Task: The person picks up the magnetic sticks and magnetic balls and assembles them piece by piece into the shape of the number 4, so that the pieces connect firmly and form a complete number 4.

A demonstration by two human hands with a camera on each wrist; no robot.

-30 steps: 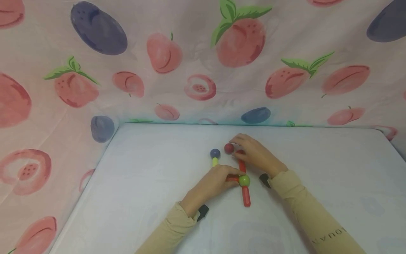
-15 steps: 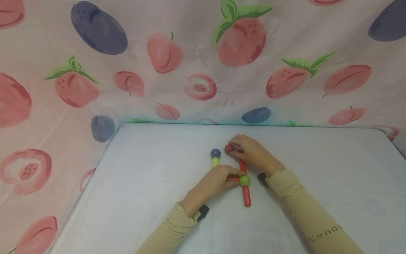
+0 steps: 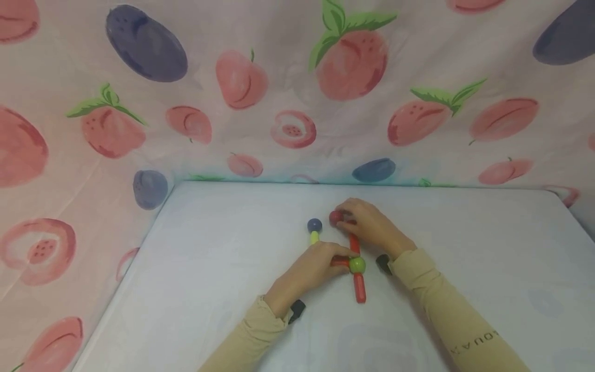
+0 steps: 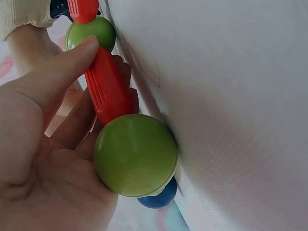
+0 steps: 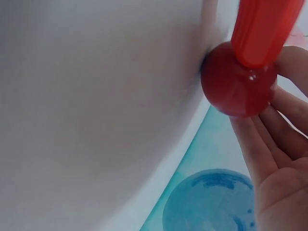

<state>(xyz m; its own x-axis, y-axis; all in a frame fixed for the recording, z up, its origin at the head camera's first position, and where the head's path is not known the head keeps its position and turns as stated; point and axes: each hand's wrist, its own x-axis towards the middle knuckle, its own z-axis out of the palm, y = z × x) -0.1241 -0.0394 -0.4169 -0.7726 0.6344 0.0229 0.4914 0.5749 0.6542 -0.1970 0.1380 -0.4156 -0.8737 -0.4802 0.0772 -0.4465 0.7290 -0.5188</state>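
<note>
In the head view my left hand (image 3: 318,266) pinches a short red magnetic stick (image 3: 340,262) that joins a green ball (image 3: 357,265). The left wrist view shows that stick (image 4: 109,86) running between the near green ball (image 4: 136,155) and a farther one (image 4: 90,36). Thumb and fingers of my right hand (image 3: 369,225) hold a red ball (image 3: 335,217) beside the top of the upper red stick (image 3: 355,244). In the right wrist view a red ball (image 5: 236,84) sits at the end of a red stick (image 5: 264,29), with my fingers behind it.
A blue ball (image 3: 314,225) tops a yellow-green stick (image 3: 314,237) beyond my left hand. Another red stick (image 3: 360,288) points from the green ball towards me. The white table (image 3: 223,232) meets a fruit-print cloth (image 3: 288,77) at its back and left.
My right hand's fingers have closed in on the loose red ball, which has scarcely moved. The left hand stays where it was.
</note>
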